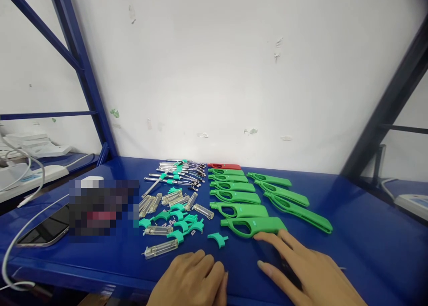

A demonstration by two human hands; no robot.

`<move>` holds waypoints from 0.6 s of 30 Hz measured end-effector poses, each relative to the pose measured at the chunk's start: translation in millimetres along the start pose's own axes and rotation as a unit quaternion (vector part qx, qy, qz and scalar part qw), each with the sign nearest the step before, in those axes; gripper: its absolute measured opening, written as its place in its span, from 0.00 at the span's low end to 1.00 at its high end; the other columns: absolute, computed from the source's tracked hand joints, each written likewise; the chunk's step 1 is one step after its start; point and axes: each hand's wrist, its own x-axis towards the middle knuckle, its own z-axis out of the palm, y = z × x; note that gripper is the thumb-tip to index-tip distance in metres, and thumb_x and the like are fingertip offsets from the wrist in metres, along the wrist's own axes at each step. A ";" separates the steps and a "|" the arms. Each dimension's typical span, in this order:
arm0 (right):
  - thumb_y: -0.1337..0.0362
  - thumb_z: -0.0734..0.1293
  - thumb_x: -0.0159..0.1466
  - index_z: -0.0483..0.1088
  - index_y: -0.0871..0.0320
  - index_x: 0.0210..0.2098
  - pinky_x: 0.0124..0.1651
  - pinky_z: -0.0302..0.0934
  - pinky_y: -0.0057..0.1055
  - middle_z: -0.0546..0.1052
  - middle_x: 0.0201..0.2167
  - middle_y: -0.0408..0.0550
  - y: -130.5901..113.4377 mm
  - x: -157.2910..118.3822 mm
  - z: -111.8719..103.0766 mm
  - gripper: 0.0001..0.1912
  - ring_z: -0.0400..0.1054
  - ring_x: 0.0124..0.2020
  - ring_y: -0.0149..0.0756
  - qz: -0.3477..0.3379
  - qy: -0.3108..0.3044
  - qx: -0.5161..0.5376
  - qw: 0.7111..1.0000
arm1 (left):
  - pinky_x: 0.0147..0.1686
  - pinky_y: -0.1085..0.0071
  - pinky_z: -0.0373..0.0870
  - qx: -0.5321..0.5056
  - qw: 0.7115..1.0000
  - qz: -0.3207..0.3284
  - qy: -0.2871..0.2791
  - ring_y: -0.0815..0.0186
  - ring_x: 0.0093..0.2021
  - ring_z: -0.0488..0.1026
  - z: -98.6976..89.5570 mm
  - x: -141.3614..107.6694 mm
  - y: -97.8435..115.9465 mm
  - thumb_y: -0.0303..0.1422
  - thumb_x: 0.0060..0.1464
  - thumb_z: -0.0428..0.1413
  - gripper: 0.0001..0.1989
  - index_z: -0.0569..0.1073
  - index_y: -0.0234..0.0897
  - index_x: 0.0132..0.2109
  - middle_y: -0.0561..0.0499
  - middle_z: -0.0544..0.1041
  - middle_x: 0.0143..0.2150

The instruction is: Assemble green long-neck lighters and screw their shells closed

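Observation:
My right hand (301, 266) is open, its fingers apart. Its fingertips touch the lower edge of the nearest green lighter casing (269, 226). Something dark shows beneath that palm; I cannot make out what. My left hand (190, 279) rests at the table's front edge with fingers curled closed, and whatever they may hold is hidden. Just beyond it lie a teal trigger (219, 240) and a clear gas tank (161, 249). More teal triggers (182, 226) and clear tanks (203, 211) are heaped together to the left of the casings.
Metal lighter rods with wires (177, 177) lie at the back. Green casings form a column, topped by a red casing (224, 166); further green casings (297, 210) sit to the right. A phone (47, 226) and white cable (20, 239) occupy the left of the blue table (113, 257).

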 end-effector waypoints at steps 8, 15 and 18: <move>0.47 0.65 0.78 0.78 0.43 0.64 0.37 0.84 0.36 0.89 0.50 0.46 1.7 5.4 1.2 0.20 0.89 0.39 0.44 0.010 -0.026 0.007 1.000 | 0.20 0.66 0.63 0.001 1.000 0.001 0.009 0.67 0.21 0.69 2.0 -0.6 0.4 0.19 0.65 0.49 0.15 0.64 0.42 0.32 0.58 0.69 0.24; 0.46 0.66 0.77 0.77 0.39 0.67 0.39 0.84 0.37 0.88 0.53 0.47 4.5 7.2 9.8 0.23 0.88 0.46 0.49 0.037 -0.049 0.018 0.998 | 0.21 0.68 0.64 0.007 1.000 -0.002 0.015 0.68 0.20 0.70 1.9 0.1 0.5 0.18 0.65 0.49 0.16 0.62 0.42 0.32 0.59 0.68 0.24; 0.44 0.64 0.77 0.76 0.37 0.69 0.42 0.84 0.39 0.88 0.53 0.48 7.3 5.0 12.4 0.24 0.88 0.46 0.49 0.044 -0.055 0.008 0.997 | 0.22 0.68 0.64 0.012 1.000 -0.005 0.020 0.68 0.21 0.71 1.8 0.9 0.4 0.18 0.66 0.48 0.16 0.62 0.43 0.33 0.59 0.68 0.24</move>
